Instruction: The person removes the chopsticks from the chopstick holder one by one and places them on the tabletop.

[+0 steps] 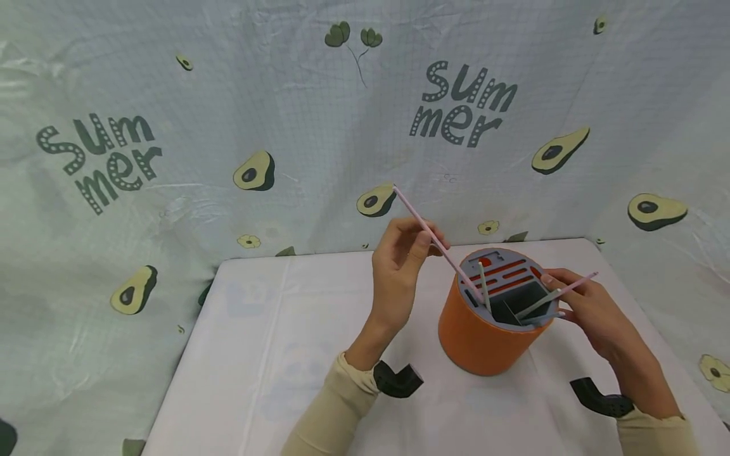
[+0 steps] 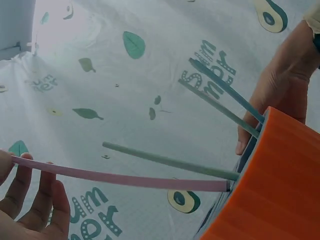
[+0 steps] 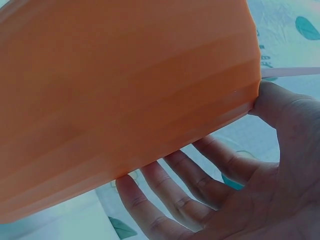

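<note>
Between thumb and fingers, my left hand [image 1: 402,266] pinches a thin pink stick [image 1: 424,225] near its upper part. It slants down to the right, its lower end at the grey slotted top [image 1: 502,269] of an orange round pen holder [image 1: 485,342]. A pale green stick [image 2: 170,162] stands in the holder beside that end. My right hand [image 1: 595,310] grips the holder's right side, thumb by the rim and fingers [image 3: 185,175] along the wall. Near the thumb, a second green stick [image 1: 538,304], a blue stick [image 2: 230,92] and another pink stick [image 1: 582,282] lean out.
The holder stands tilted on a white-covered table [image 1: 274,354], toward its right side. Behind the table hangs a pale sheet [image 1: 319,139] printed with avocados and lettering. A black wrist mount [image 1: 397,380] sits on the left wrist, another [image 1: 601,398] on the right.
</note>
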{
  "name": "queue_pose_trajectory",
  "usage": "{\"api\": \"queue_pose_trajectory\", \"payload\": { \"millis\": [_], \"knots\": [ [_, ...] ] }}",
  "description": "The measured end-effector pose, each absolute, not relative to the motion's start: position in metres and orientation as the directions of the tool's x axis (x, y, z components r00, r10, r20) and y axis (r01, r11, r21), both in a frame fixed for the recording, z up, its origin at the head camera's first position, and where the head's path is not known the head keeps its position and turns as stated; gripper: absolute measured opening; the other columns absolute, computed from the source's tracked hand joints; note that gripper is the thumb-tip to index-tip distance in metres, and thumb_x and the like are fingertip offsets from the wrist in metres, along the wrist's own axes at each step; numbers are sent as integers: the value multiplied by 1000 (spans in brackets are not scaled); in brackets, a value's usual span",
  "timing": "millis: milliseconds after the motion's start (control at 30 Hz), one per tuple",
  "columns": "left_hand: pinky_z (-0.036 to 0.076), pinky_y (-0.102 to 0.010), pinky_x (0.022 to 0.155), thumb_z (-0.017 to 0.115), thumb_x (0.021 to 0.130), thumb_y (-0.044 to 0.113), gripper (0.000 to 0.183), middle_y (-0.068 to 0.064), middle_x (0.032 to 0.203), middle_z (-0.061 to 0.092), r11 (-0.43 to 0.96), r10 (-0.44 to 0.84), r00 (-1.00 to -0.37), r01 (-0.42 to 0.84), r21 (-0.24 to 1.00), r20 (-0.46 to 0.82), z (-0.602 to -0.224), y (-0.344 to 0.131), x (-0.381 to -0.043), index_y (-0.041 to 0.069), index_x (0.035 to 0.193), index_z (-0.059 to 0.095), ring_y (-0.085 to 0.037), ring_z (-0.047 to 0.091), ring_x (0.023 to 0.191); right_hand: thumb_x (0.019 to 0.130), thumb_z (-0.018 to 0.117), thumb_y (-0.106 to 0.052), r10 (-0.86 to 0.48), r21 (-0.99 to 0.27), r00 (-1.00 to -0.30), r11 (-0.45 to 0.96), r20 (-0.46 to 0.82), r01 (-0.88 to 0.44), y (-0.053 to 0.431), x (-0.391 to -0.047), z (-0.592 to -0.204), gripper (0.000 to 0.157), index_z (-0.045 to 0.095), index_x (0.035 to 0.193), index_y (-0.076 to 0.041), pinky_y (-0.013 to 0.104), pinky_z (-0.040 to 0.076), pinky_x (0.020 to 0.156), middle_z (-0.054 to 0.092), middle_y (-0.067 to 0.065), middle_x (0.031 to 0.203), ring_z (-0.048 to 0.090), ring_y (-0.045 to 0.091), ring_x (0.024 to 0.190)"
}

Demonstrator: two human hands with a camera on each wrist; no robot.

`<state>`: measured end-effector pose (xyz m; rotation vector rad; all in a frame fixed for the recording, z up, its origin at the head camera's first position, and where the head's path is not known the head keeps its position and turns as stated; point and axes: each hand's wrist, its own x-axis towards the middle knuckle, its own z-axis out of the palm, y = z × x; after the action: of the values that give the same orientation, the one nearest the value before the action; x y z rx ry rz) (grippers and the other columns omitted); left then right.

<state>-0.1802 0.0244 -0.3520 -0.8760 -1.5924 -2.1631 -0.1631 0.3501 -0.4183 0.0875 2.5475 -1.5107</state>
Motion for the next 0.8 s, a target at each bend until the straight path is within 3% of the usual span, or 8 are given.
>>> {"api": "queue_pose_trajectory", "payload": {
  "millis": [267,500,800],
  "knots": [
    [62,-34,88,54,109,17,28,-1,102,63,-375,69,-776,562,737,627,-345,11,-180,-9,119,51,-16,68,93,109,49,-46,-40,-871,-983,472,-177,138,349,-163,-419,59,45,151,-4,16,54,80,58,-31,108,58,-3,100],
    [61,-29,85,56,108,13,25,0,101,63,-331,65,-818,522,786,571,-347,-3,-176,-8,122,54,-13,67,92,110,49,-44,-43,-880,-985,458,-166,129,350,-160,-418,52,49,147,-8,16,55,80,60,-30,108,58,-1,99],
    [62,-28,83,56,108,14,23,0,100,65,-238,67,-913,377,895,403,-364,-24,-175,-2,124,60,-14,67,90,110,48,-46,-31,-874,-984,464,-177,143,349,-160,-418,55,47,149,-7,16,54,80,59,-30,108,57,0,101]
  ]
}}
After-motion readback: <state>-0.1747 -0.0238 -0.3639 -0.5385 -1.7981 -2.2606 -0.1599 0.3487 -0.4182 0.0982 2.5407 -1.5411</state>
